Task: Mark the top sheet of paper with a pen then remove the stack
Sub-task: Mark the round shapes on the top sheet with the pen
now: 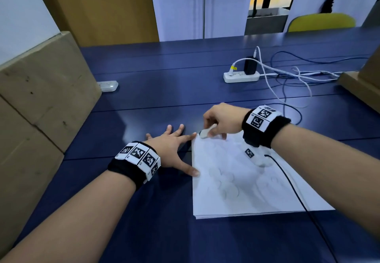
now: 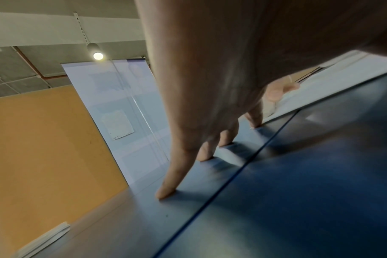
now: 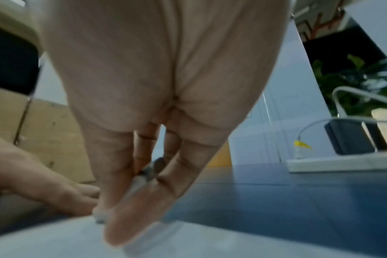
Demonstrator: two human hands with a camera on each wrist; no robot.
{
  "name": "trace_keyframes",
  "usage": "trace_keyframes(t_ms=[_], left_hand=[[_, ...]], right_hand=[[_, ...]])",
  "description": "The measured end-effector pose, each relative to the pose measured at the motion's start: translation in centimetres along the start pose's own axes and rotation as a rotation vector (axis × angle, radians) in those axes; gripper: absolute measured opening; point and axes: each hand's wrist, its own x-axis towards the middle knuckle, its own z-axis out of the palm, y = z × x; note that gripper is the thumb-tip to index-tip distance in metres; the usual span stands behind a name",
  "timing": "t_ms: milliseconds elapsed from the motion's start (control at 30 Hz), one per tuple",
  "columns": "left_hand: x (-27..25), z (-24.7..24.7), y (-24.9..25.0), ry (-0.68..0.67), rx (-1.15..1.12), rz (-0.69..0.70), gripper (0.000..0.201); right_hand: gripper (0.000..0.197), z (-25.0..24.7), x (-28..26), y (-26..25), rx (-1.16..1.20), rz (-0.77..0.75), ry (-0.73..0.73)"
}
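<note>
Paper stack (image 1: 242, 190) lies under pen-holding right hand (image 1: 221, 119).

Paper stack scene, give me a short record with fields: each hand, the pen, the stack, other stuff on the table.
left hand: flat, fingers spread on table, thumb at stack's left edge
right hand: pinches pen at stack's far left corner
stack: flat on table, faint marks on top sheet
other: power strip, cables, cardboard boxes

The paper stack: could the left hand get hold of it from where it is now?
Probably yes. The left hand lies spread on the blue table, thumb and forefinger at the edge of the paper stack, with nothing between; the right hand holds something white at the far corner.
</note>
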Motion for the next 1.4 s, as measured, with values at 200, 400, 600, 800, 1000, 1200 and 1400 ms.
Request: trace_keyframes(t_ms=[200,400,600,800,1000,1200,1400], left_hand=[[0.1,0.1,0.0,0.004,-0.001,0.005,0.127],[0.1,0.0,0.0,0.002,-0.004,0.001,0.128],[0.3,0.1,-0.1,0.003,0.001,-0.002,0.128],[0.2,0.1,-0.1,0.007,0.016,-0.005,0.128],[0.2,0.0,0.0,0.002,0.010,-0.003,0.127],[0.2,0.0,0.0,0.005,0.012,-0.003,0.128],[0.1,0.1,0.0,0.008,0.006,-0.001,0.127]], right_hand=[[0.016,1.0,-1.9,-0.8,0.101,-0.047,-0.201],[0.013,0.5,-0.5,-0.5,0.009,0.015,-0.040],[0.013,0.7,-1.4,0.2,0.117,0.009,-0.125],[0.016,0.6,-1.0,-0.1,0.066,0.007,-0.143],[0.013,0.5,-1.0,0.4,0.044,0.056,0.020],[0.018,1.1,-2.8,-0.4,0.104,-0.013,-0.228],[0.014,0.2,-0.5,0.6,0.017,0.083,0.065]])
